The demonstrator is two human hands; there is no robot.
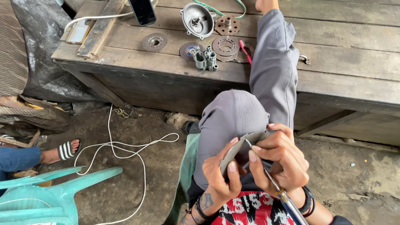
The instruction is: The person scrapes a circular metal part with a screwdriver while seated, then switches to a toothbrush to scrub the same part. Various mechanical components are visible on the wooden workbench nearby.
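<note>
Head view | left hand cups disc | right hand grips screwdriver

A weathered plank table is carrying a round metal housing, several flat discs, a grey valve block and a dark phone across the frame's top.

Single head-worn view, looked steeply down from the person's own head. Both hands, left hand and right hand, sat close at bottom centre over the lap. Farther up the frame, a raised leg led to the wooden table across the top. Dirt floor lay lower left. No second view to overlap.
</note>
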